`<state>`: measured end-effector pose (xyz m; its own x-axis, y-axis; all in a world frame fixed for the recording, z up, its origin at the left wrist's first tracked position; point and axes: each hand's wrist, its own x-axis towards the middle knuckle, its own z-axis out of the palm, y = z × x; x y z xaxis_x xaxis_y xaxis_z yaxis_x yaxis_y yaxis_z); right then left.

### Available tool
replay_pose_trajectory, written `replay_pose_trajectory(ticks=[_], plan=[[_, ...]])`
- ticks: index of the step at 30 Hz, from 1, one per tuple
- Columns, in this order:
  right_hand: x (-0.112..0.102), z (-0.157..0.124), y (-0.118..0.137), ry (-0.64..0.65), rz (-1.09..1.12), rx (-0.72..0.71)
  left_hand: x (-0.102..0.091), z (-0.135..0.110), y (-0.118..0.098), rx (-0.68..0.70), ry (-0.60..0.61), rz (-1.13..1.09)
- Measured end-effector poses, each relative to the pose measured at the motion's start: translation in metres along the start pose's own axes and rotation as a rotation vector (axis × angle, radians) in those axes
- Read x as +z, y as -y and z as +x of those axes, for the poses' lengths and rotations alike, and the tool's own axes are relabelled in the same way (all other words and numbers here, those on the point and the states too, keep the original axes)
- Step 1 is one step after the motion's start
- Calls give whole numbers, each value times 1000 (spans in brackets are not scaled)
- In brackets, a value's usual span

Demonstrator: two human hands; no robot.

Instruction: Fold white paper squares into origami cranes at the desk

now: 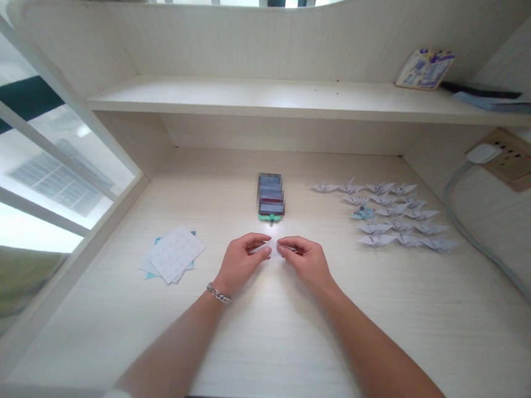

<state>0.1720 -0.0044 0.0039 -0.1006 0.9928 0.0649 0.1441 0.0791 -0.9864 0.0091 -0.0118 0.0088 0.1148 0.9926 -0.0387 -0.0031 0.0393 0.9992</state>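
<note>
"Where is the white paper (pixel 276 248) sitting?"

"Just on the near side of the phone (pixel 271 194). The left hand (pixel 243 259) is pinching one end between thumb and fingers; the right hand (pixel 305 262) is pinching the other."

"How should they be working it?"

"Gently, I'd judge: one should be steadying while the other is aligning edges before pressing any crease."

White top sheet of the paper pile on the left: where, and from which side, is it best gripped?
The white top sheet is probably best pinched at its right corner, coming from the right: it lies flat and askew, so that corner juts past the blue paper beneath, and the left hand is on that side.
</note>
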Motion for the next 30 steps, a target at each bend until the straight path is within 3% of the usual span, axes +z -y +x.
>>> replay_pose_trajectory(ticks=[30], plan=[[1,0,-4,-10,10,-8,-2,-2,-3,95,-22,235]])
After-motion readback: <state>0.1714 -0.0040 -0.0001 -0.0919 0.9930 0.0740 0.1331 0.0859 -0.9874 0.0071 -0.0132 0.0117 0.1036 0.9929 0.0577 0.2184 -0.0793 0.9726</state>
